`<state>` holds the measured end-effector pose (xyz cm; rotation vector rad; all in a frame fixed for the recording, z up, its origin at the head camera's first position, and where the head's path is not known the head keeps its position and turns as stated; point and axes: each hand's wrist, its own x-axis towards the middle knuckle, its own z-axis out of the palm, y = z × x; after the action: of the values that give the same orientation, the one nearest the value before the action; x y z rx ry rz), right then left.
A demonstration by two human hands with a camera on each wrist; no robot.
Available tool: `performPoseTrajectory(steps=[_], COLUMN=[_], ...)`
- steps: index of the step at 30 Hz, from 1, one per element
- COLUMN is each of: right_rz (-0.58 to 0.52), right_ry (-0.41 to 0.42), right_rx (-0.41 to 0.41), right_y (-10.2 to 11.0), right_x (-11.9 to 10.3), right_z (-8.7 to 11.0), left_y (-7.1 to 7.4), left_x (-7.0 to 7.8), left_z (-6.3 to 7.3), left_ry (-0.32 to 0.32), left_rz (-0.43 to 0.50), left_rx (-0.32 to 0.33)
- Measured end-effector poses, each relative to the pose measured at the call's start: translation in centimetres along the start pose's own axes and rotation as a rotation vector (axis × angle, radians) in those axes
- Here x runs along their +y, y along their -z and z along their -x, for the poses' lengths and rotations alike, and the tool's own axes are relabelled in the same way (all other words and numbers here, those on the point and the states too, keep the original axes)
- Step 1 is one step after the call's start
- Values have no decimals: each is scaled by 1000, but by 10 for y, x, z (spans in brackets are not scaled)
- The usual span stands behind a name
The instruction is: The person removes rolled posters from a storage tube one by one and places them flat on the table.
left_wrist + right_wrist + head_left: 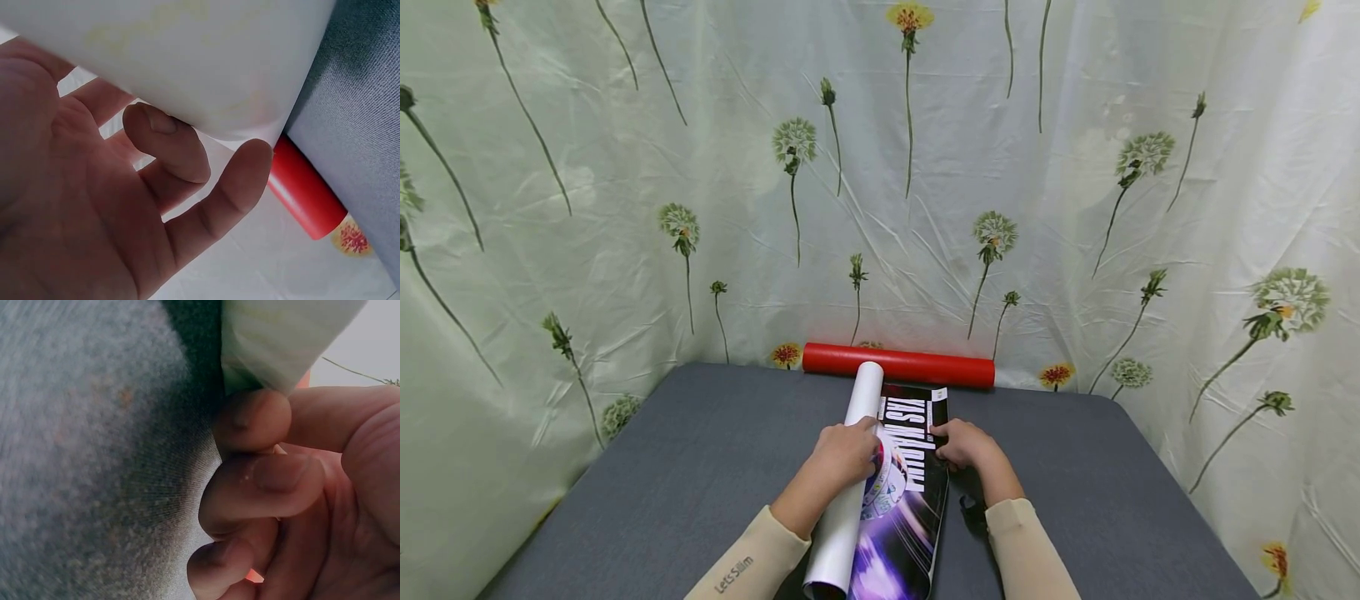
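Note:
A poster (901,492) with black and purple print and large white lettering lies partly rolled, its left side wound into a white tube. My left hand (847,452) grips this roll partway along its length. In the left wrist view, curled fingers (237,175) meet the white back of the paper (187,56). At the poster's right edge, my right hand (970,447) pinches the border. The right wrist view has its fingertips (253,422) on the paper's white underside (281,337), close over the grey surface.
A red tube (910,365) lies crosswise at the back of the grey table (715,475), beyond the roll's far end. Behind it hangs a pale curtain (737,167) printed with dandelions. A small black object (973,510) sits beside the right wrist.

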<state>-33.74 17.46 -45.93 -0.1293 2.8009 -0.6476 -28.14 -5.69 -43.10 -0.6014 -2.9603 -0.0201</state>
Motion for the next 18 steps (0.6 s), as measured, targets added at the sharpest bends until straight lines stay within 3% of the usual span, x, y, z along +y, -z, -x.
performPoseTrajectory(steps=[18], right_rz=[10], right_ry=[-8], right_rx=[1], right_y=[0], right_x=[0], right_z=[-1], left_y=[-1], left_x=[-2], left_z=[-3], left_ry=[28], left_rz=[21], left_rx=[-25])
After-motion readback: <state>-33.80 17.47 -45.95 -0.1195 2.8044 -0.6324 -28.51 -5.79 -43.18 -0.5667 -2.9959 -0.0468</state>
